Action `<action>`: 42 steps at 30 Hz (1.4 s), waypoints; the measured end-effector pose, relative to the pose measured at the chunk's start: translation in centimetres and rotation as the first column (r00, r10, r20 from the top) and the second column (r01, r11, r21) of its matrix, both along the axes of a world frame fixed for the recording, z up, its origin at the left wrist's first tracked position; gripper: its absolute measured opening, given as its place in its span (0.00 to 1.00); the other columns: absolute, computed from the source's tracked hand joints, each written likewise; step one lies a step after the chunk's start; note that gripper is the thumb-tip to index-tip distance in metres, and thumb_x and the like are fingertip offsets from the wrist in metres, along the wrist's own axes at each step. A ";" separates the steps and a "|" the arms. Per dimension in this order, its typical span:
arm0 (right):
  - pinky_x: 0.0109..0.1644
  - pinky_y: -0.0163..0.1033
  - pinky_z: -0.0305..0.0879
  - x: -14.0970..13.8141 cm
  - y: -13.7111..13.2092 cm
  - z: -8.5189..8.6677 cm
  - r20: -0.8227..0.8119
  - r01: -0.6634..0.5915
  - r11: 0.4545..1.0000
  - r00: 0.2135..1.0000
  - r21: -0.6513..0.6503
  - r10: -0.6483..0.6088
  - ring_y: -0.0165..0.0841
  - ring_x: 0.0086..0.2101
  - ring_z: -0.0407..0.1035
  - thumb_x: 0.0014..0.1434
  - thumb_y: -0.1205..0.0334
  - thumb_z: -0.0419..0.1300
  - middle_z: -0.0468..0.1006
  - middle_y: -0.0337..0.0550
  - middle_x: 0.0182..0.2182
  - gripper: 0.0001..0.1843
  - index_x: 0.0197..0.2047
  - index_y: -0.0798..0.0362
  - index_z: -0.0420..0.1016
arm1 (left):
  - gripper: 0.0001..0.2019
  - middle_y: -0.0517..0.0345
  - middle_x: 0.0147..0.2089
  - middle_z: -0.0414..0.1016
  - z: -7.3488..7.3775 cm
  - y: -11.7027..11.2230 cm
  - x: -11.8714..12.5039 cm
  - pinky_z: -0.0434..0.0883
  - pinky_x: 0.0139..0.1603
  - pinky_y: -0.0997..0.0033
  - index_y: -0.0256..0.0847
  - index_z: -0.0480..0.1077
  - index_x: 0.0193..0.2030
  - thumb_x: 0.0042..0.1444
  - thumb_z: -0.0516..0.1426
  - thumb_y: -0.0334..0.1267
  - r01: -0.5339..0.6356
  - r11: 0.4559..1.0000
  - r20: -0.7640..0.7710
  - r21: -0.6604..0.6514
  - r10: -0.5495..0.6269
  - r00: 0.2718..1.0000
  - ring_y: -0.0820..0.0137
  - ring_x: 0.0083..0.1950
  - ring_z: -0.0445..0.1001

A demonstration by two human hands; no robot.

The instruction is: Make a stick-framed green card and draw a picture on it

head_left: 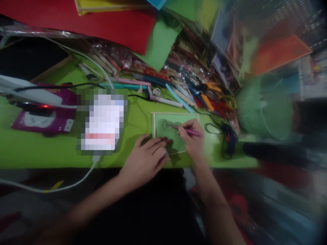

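A small green card (168, 131) with a pale stick frame lies on the lime-green table (38, 149). My right hand (192, 137) is closed around a purple pen (185, 130), whose tip touches the card near a drawn circle. My left hand (148, 156) lies flat with fingers stretched out, pressing the card's lower left corner.
A blurred-out phone (102, 120) with a white cable lies left of the card, beyond it a purple box (46, 115). Pens, sticks and scissors (212, 98) crowd the far side under red (102, 23) and green paper sheets. A green basket (263, 105) stands at the right, a glue gun (230, 139) beside it.
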State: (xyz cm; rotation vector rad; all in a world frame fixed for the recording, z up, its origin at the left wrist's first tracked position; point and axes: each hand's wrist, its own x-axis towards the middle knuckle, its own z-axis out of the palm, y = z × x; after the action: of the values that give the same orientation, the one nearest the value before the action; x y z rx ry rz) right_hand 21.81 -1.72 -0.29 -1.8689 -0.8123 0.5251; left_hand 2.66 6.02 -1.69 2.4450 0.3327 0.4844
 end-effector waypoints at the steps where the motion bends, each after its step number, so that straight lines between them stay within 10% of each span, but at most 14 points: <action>1: 0.31 0.35 0.67 0.0 0.0 0.0 0.004 0.002 1.000 1.000 0.000 -0.002 0.29 0.26 0.69 0.58 0.57 0.66 0.74 0.32 0.26 0.08 0.34 0.48 0.70 | 0.07 0.53 0.60 0.82 0.0 0.0 0.0 0.65 0.67 0.45 0.42 0.76 0.48 0.72 0.56 0.38 0.001 1.000 0.000 -0.004 -0.001 1.000 0.58 0.62 0.78; 42: 0.30 0.35 0.62 0.3 -0.3 0.2 0.017 -0.019 1.000 1.000 -0.016 0.019 0.29 0.25 0.66 0.57 0.60 0.64 0.72 0.32 0.25 0.06 0.32 0.48 0.70 | 0.07 0.56 0.60 0.82 -0.2 -0.1 0.1 0.62 0.67 0.46 0.42 0.73 0.48 0.73 0.54 0.37 -0.008 1.000 0.024 0.027 0.007 1.000 0.58 0.61 0.78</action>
State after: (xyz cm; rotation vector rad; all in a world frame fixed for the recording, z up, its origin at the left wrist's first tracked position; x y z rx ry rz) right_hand 22.16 -2.00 -0.06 -1.8841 -0.8402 0.5296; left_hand 2.71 5.91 -1.87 2.4632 0.3273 0.5237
